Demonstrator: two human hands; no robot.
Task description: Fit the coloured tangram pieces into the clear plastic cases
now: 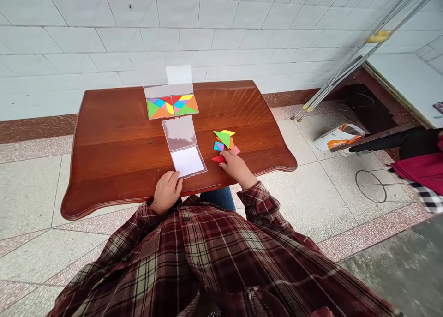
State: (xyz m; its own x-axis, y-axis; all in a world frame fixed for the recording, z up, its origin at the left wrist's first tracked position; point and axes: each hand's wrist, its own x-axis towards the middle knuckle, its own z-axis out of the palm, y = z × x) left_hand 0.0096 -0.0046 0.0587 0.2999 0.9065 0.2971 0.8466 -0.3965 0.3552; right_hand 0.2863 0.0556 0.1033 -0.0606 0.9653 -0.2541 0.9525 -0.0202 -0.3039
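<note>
A clear plastic tangram case [188, 161] lies opened near the table's front edge, its white base bare and its transparent lid [179, 133] folded back. My left hand [168, 191] is closed at the case's near left corner, thumb and fingers against it. To the right, my right hand [236, 167] has its thumb and forefinger around a red triangle piece [217, 158]. Just beyond the fingers is a loose heap: a green triangle [223, 138], a yellow piece [228, 132], a blue piece [217, 145], plus purple, orange and pink ones partly covered.
Two filled tangram cases [172, 106] stand open at the back of the brown wooden table [114, 146], against the tiled wall. Crutches [339, 77] lean at right. A white-and-orange bag [339, 137], a wire stand [371, 186] and part of another person [415, 169] are beyond.
</note>
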